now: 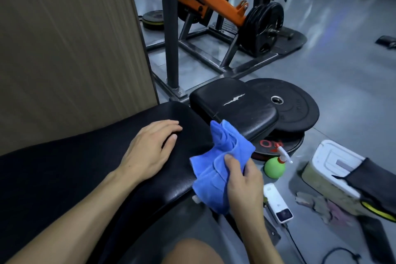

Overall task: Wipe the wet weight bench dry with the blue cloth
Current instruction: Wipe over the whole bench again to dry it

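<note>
Cloth (216,167), blue, bunched, pinched in right hand (244,186) grip over worktop (90,156) edge. Left hand (150,148) just left of it, fingers spread flat on black pad, holding nothing.

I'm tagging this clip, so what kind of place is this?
Most likely a gym. A plate-loaded machine with an orange arm stands on the grey floor, loose weight plates are stacked beside it, and the person's left hand rests on a padded black bench.
</note>
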